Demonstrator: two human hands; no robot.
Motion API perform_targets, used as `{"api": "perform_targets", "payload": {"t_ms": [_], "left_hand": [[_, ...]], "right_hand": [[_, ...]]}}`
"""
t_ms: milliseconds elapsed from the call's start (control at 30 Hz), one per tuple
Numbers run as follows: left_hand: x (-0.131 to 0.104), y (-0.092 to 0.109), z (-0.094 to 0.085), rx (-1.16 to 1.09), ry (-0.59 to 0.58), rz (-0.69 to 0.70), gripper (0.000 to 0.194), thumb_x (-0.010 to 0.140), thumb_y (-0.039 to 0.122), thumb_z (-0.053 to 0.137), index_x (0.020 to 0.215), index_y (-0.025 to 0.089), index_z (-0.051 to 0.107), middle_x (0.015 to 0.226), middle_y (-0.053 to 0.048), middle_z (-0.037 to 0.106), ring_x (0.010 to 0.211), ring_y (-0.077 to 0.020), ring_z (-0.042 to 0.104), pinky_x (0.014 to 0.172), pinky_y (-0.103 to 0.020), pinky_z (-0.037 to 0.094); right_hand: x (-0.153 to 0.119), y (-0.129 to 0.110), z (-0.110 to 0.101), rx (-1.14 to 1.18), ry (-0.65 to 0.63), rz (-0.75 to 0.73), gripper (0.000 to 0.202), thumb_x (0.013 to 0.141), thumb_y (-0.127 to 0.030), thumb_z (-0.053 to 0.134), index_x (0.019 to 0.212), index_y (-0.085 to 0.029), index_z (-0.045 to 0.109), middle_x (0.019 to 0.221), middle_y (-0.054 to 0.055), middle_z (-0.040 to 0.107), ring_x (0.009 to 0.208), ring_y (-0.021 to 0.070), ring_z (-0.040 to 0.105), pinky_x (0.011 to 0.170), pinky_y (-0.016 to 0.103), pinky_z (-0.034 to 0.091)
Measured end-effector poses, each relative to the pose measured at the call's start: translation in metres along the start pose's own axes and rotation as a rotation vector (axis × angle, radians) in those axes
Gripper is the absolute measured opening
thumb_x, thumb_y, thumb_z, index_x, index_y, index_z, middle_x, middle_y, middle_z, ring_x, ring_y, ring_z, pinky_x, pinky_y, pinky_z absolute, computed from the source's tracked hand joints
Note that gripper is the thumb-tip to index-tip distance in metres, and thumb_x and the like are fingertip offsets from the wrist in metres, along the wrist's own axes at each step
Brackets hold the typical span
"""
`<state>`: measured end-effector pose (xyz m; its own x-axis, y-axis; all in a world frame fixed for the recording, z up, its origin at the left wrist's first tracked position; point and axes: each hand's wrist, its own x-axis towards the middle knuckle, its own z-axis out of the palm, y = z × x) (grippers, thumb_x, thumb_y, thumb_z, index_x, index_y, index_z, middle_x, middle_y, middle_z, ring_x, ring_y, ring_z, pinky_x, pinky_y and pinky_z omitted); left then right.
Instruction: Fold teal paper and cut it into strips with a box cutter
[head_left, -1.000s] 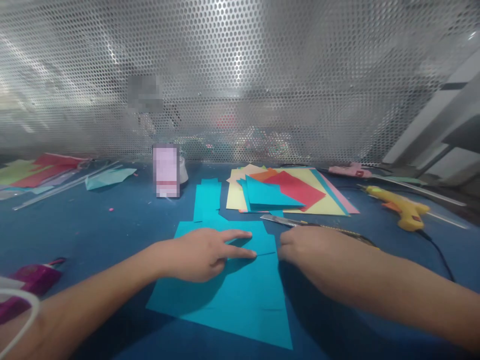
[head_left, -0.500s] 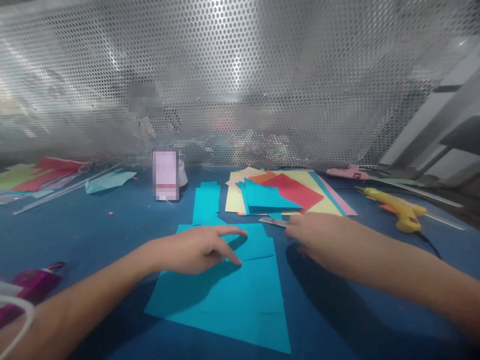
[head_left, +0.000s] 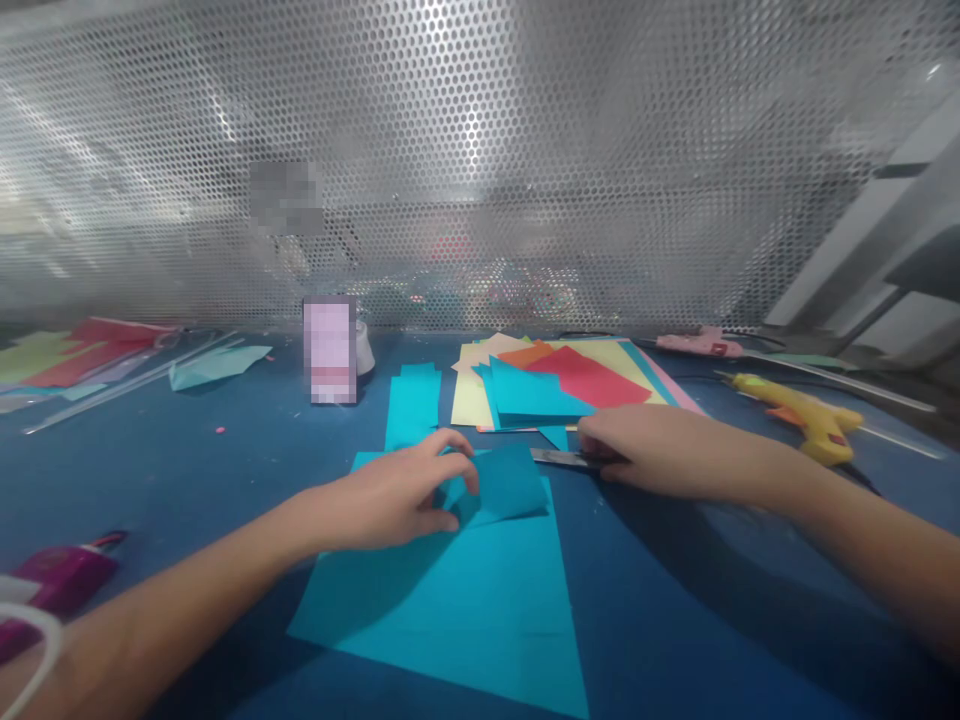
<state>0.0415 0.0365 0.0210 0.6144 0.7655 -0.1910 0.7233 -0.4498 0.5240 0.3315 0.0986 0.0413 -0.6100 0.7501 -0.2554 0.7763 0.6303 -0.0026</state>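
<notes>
Turquoise paper fills the middle of the blue table (head_left: 247,500), a large sheet (head_left: 450,620) lying flat with its longer run going away from the person, and across its far end sits a smaller piece (head_left: 514,485) of the same colour, its near right corner apparently raised off the sheet. The left hand (head_left: 409,495) comes in from the left over that smaller piece, so the visible part of it lies to the right of the bent fingers; a gap shows between those fingers and the thumb, and I cannot tell whether they pinch the paper or only rest on it. From the opposite side the right hand (head_left: 667,450) has its fingers closed around a utility knife (head_left: 566,458), whose long axis runs nearly straight left to right, the blade pointing left at the piece's far right corner (tip and paper look so close that I cannot say whether they touch). The left hand is the nearer to the piece, over it, while the right hand stays off to the right with only the blade reaching across. Just beyond the blade lies a stack of coloured papers (head_left: 471,398); past the right forearm, well apart, rests a yellow glue gun (head_left: 817,415).
</notes>
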Motion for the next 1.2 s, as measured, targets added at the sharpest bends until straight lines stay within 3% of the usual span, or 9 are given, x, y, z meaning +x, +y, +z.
{"api": "perform_targets", "payload": {"t_ms": [333, 467, 700, 967, 1200], "left_hand": [[0.001, 0.006, 0.003, 0.155, 0.067, -0.061, 0.031, 0.084, 0.02, 0.064, 0.11, 0.024, 0.047, 0.13, -0.006, 0.037, 0.071, -0.0121, 0.053, 0.056, -0.026, 0.04], [-0.001, 0.0, 0.0, 0.197, 0.087, -0.011, 0.029, 0.082, 0.022, 0.065, 0.106, 0.022, 0.049, 0.122, -0.004, 0.042, 0.069, -0.0118, 0.05, 0.055, -0.026, 0.037], [-0.001, -0.016, -0.004, 0.21, 0.146, 0.121, 0.023, 0.079, 0.021, 0.065, 0.097, 0.02, 0.051, 0.117, -0.004, 0.046, 0.083, -0.0164, 0.052, 0.066, -0.027, 0.042], [0.005, -0.017, 0.003, 0.191, 0.141, 0.125, 0.034, 0.073, 0.012, 0.062, 0.104, 0.019, 0.053, 0.12, -0.007, 0.047, 0.1, -0.0228, 0.053, 0.077, -0.031, 0.046], [0.001, -0.01, 0.006, 0.189, 0.125, 0.103, 0.037, 0.075, 0.011, 0.059, 0.11, 0.018, 0.05, 0.131, -0.013, 0.041, 0.106, -0.0261, 0.052, 0.075, -0.032, 0.049]], "right_hand": [[0.008, -0.002, 0.004, 0.174, 0.18, -0.007, 0.011, 0.08, -0.02, 0.057, 0.091, -0.022, 0.057, 0.086, 0.0, 0.063, 0.077, 0.0186, 0.056, 0.06, 0.026, 0.033], [0.01, -0.008, 0.007, 0.159, 0.232, -0.018, 0.013, 0.08, -0.019, 0.058, 0.093, -0.023, 0.056, 0.085, 0.0, 0.062, 0.076, 0.0182, 0.055, 0.059, 0.026, 0.03], [0.011, -0.01, 0.01, 0.146, 0.317, -0.098, 0.011, 0.081, -0.017, 0.058, 0.091, -0.022, 0.056, 0.085, 0.0, 0.062, 0.075, 0.0179, 0.055, 0.06, 0.026, 0.032], [0.012, -0.012, 0.007, 0.132, 0.282, -0.025, 0.012, 0.081, -0.017, 0.058, 0.091, -0.024, 0.059, 0.081, -0.001, 0.065, 0.073, 0.0177, 0.057, 0.057, 0.025, 0.029], [0.007, -0.017, 0.003, 0.073, 0.212, -0.052, 0.011, 0.079, -0.014, 0.059, 0.086, -0.022, 0.06, 0.078, -0.001, 0.065, 0.07, 0.0171, 0.057, 0.055, 0.024, 0.028]]}}
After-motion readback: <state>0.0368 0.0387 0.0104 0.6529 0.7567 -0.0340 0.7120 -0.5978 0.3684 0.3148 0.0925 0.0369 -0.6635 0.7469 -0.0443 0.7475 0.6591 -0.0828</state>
